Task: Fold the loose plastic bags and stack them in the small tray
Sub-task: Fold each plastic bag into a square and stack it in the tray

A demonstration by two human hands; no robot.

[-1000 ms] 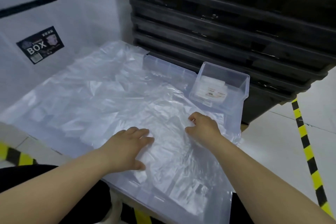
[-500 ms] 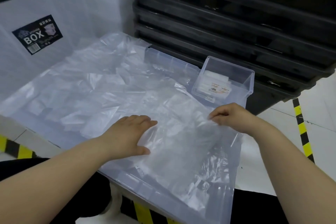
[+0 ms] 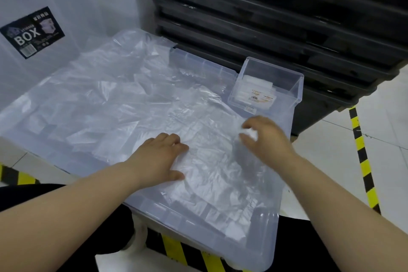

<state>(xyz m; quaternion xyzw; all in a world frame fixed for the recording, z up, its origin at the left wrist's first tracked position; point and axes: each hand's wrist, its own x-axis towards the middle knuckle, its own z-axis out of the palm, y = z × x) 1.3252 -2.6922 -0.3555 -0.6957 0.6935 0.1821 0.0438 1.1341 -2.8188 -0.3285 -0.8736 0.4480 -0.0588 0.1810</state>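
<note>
Several loose clear plastic bags (image 3: 123, 104) lie spread over a large translucent lid (image 3: 254, 243) that serves as the work surface. My left hand (image 3: 161, 159) lies flat, palm down, on the nearest bag (image 3: 212, 157), fingers spread and pointing right. My right hand (image 3: 265, 139) pinches a bunched white edge of that same bag between thumb and fingers at its right side. The small clear tray (image 3: 295, 93) stands at the lid's far right corner, with a folded white stack and a label inside.
A stack of black plastic crates (image 3: 276, 17) rises directly behind the lid and tray. A big clear storage box with a black "BOX" label (image 3: 33, 31) stands at the left. Yellow-black floor tape (image 3: 362, 157) runs along the right. My dark-clothed legs sit under the lid.
My right hand pulled the bag's right edge out to the right, then came back left and down with the edge bunched in its fingers. My left hand stayed pressed on the bag.
</note>
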